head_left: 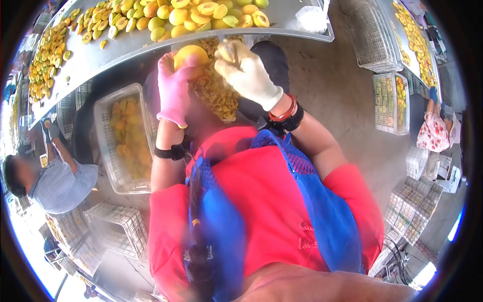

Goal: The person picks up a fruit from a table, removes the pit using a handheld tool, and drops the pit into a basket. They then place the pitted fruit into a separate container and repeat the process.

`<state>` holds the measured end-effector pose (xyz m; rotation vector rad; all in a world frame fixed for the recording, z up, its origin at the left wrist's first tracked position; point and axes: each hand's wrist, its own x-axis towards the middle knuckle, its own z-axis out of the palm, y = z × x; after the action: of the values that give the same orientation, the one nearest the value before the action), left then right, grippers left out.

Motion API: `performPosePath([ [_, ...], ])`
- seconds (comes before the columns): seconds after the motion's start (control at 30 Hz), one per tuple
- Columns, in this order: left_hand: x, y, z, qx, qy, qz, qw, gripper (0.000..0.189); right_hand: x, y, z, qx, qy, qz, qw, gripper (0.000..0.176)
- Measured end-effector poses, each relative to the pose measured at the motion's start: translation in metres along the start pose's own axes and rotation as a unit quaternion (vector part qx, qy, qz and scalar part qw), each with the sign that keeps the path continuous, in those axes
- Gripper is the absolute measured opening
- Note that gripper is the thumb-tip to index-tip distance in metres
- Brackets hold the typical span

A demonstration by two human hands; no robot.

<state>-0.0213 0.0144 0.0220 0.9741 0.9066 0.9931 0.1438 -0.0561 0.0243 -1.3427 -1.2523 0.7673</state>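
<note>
My left hand, in a pink glove, is closed around a round yellow-orange mango. Just to its right, my right hand wears a white glove with the fingers curled together. Whatever is in those fingers is hidden or blurred. Below both hands, between my knees, lies a heap of yellow peels. Ahead stands a metal table with many cut yellow and green mango halves piled along it.
A white plastic crate with orange fruit pieces stands at my left. A white plastic bag sits on the table's right end. Stacked crates are at right. Other people work at the left and right.
</note>
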Motion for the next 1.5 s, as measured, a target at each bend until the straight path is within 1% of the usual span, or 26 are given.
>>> performPosePath([
  [0.07, 0.002, -0.003, -0.003, -0.098, 0.002, -0.001, 0.995, 0.044, -0.013, 0.007, 0.01, -0.024, -0.053, 0.017, 0.998, 0.023],
  [0.1, 0.003, -0.005, -0.004, -0.063, 0.024, 0.013, 0.998, 0.047, -0.019, 0.002, 0.014, -0.013, -0.063, 0.015, 0.998, 0.024],
  [0.13, 0.003, -0.007, -0.003, -0.076, 0.009, 0.04, 0.996, 0.048, -0.021, 0.002, 0.017, -0.064, -0.054, -0.041, 0.996, 0.025],
  [0.2, 0.0, -0.008, 0.001, -0.1, -0.022, 0.093, 0.99, 0.05, -0.022, 0.011, 0.024, -0.061, -0.064, -0.029, 0.996, 0.023],
  [0.23, 0.002, -0.011, -0.001, -0.06, -0.042, 0.118, 0.99, 0.053, -0.022, 0.012, 0.026, -0.056, -0.062, -0.026, 0.996, 0.023],
  [0.33, 0.003, -0.014, 0.003, -0.051, -0.043, 0.119, 0.991, 0.053, -0.02, 0.011, 0.027, -0.047, -0.058, -0.014, 0.997, 0.022],
  [0.37, 0.002, -0.013, 0.007, -0.05, -0.029, 0.132, 0.99, 0.048, -0.019, 0.01, 0.027, -0.046, -0.056, -0.007, 0.997, 0.022],
  [0.47, -0.001, -0.015, 0.011, -0.082, -0.003, 0.115, 0.99, 0.042, -0.02, 0.01, 0.027, -0.041, -0.05, 0.016, 0.998, 0.022],
  [0.5, -0.002, -0.016, 0.01, -0.053, 0.013, 0.107, 0.993, 0.04, -0.021, 0.01, 0.027, -0.039, -0.047, 0.025, 0.998, 0.022],
  [0.57, 0.0, -0.018, 0.007, 0.007, 0.045, 0.089, 0.995, 0.035, -0.02, 0.008, 0.025, -0.045, -0.053, -0.004, 0.998, 0.022],
  [0.67, 0.007, -0.033, 0.004, -0.01, 0.023, 0.149, 0.989, 0.033, -0.018, 0.009, 0.024, -0.064, -0.057, -0.023, 0.996, 0.022],
  [0.77, 0.004, -0.026, 0.008, -0.006, 0.018, 0.146, 0.989, 0.031, -0.019, 0.011, 0.025, -0.083, -0.063, -0.037, 0.994, 0.023],
  [0.8, 0.003, -0.025, 0.008, 0.028, 0.032, 0.157, 0.987, 0.032, -0.019, 0.011, 0.026, -0.088, -0.065, -0.042, 0.993, 0.023],
  [0.87, 0.002, -0.024, 0.008, 0.096, 0.059, 0.177, 0.978, 0.036, -0.019, 0.013, 0.026, -0.083, -0.079, -0.022, 0.993, 0.023],
  [0.9, 0.001, -0.023, 0.01, 0.093, 0.052, 0.187, 0.977, 0.039, -0.017, 0.008, 0.027, -0.081, -0.087, -0.013, 0.993, 0.023],
  [0.93, 0.001, -0.022, 0.013, 0.091, 0.044, 0.197, 0.975, 0.042, -0.016, 0.002, 0.025, -0.036, -0.117, 0.057, 0.991, 0.023],
  [1.0, -0.001, -0.02, 0.021, 0.059, 0.036, 0.2, 0.977, 0.045, -0.012, -0.014, 0.017, 0.054, -0.174, 0.194, 0.964, 0.024],
  [1.07, -0.005, -0.019, 0.028, 0.0, 0.036, 0.186, 0.982, 0.045, -0.018, -0.005, 0.023, 0.021, -0.136, 0.099, 0.985, 0.027],
  [1.1, -0.005, -0.02, 0.028, 0.002, 0.034, 0.197, 0.98, 0.047, -0.02, -0.001, 0.027, 0.005, -0.117, 0.051, 0.992, 0.028],
  [1.2, 0.0, -0.032, 0.024, 0.018, 0.029, 0.24, 0.97, 0.051, -0.02, -0.001, 0.03, -0.064, -0.093, 0.019, 0.993, 0.031],
  [1.27, 0.002, -0.041, 0.019, 0.045, 0.018, 0.281, 0.958, 0.054, -0.015, -0.018, 0.021, 0.03, -0.163, 0.14, 0.976, 0.034],
  [1.3, 0.002, -0.04, 0.019, 0.047, 0.02, 0.287, 0.957, 0.057, -0.014, -0.021, 0.018, 0.047, -0.181, 0.156, 0.97, 0.036],
  [1.33, 0.001, -0.039, 0.02, 0.046, 0.02, 0.291, 0.956, 0.057, -0.012, -0.023, 0.016, 0.063, -0.198, 0.173, 0.963, 0.037],
  [1.4, -0.001, -0.036, 0.021, 0.043, 0.023, 0.297, 0.954, 0.055, -0.012, -0.013, 0.018, 0.039, -0.202, 0.124, 0.971, 0.038],
  [1.47, -0.001, -0.038, 0.022, 0.01, 0.014, 0.27, 0.963, 0.055, -0.016, 0.002, 0.027, -0.069, -0.144, 0.042, 0.986, 0.038],
  [1.5, 0.0, -0.038, 0.022, -0.007, 0.009, 0.257, 0.966, 0.054, -0.017, 0.01, 0.031, -0.122, -0.114, 0.0, 0.986, 0.038],
])
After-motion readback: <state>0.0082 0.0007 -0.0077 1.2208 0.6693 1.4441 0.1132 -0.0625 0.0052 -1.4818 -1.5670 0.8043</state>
